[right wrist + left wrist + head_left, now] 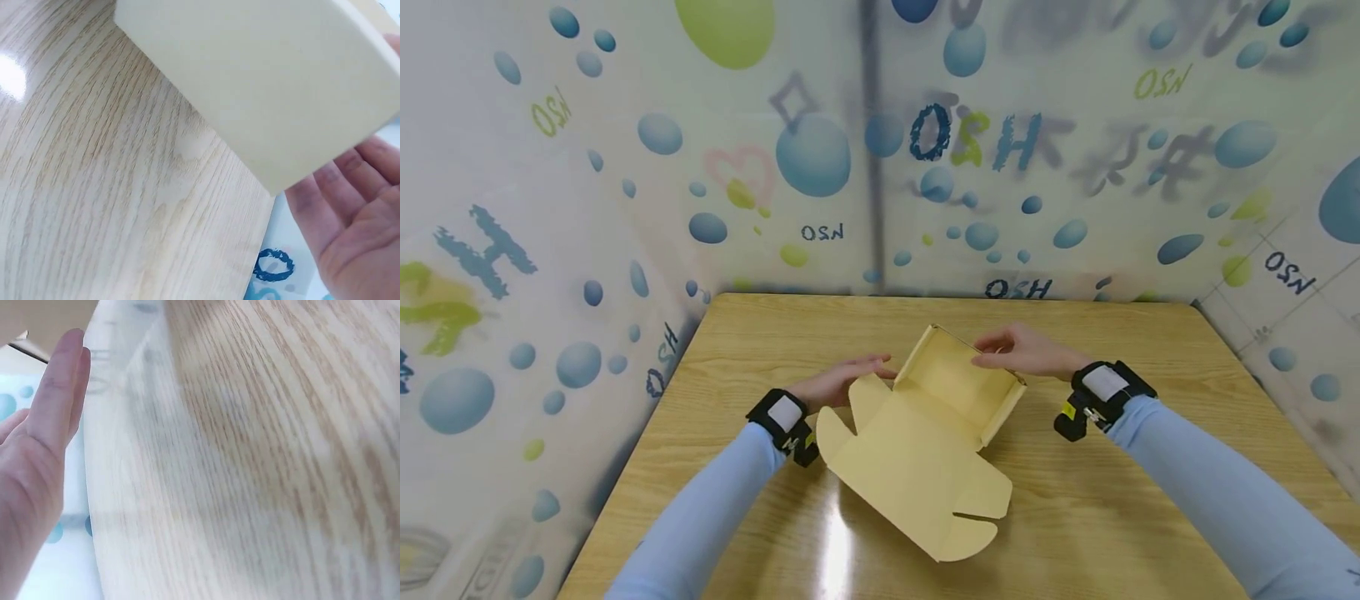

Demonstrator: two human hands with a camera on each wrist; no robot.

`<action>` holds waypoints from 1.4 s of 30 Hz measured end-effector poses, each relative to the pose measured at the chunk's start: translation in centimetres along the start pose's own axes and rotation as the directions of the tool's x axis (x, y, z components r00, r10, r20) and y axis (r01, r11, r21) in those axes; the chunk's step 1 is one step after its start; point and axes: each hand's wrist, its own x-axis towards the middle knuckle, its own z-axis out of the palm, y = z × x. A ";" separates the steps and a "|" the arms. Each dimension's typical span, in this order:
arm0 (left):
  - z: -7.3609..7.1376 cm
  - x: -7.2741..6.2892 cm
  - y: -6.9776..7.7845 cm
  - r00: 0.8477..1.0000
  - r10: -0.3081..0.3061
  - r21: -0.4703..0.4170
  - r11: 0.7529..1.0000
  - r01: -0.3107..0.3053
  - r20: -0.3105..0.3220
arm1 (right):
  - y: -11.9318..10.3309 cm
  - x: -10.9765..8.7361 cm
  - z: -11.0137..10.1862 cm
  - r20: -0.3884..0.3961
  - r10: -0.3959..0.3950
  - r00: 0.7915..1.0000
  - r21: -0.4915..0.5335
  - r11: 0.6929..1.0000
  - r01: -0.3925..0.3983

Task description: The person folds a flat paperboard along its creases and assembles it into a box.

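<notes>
A tan cardboard mailer box (951,367) stands tilted over the wooden table, its lid (910,467) folded open toward me with tabs and side flaps spread. My right hand (1026,350) grips the box at its far right wall, thumb on the inner side and fingers behind. In the right wrist view those fingers (350,187) lie against the back of the box side wall (250,81). My left hand (842,382), fingers straight, reaches to the left side of the box, fingertips right at its wall. The left wrist view shows the extended fingers (56,387) just below the cardboard (56,319).
The wooden table (737,500) runs back to a wall covering (820,275) printed with blue and green bubbles and letters. Similar covering flanks it left and right. Both wrists wear black straps (1108,392) with small cameras.
</notes>
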 end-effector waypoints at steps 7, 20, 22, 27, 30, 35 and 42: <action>0.4 -1.2 0.0 0.995 0.066 -0.231 0.969 -0.083 -0.078 | 0.6 -0.5 -0.1 -0.098 0.086 0.991 0.044 0.996 -0.082; 1.2 -1.7 -1.0 0.980 0.173 -0.428 0.882 -0.197 -0.094 | 2.2 -0.9 0.4 -0.241 0.197 0.950 0.199 0.968 -0.151; 1.6 -1.6 -0.9 0.981 0.178 -0.398 0.897 -0.195 -0.078 | 2.3 -0.9 0.6 -0.260 0.228 0.938 0.236 0.957 -0.167; 2.5 -1.5 -0.5 0.983 0.117 -0.311 0.938 -0.155 -0.139 | 2.2 -0.9 1.1 -0.307 0.305 0.902 0.325 0.924 -0.202; 2.9 -1.4 -0.1 0.978 0.086 -0.257 0.957 -0.135 -0.191 | 2.1 -0.9 1.4 -0.316 0.340 0.886 0.370 0.904 -0.215; 3.2 -1.3 0.6 0.957 0.063 -0.177 0.977 -0.117 -0.284 | 1.8 -0.8 1.8 -0.295 0.361 0.885 0.414 0.883 -0.222; 3.1 -1.5 2.3 0.892 0.092 -0.035 0.992 -0.120 -0.442 | 1.6 -0.5 2.4 -0.173 0.338 0.925 0.468 0.855 -0.225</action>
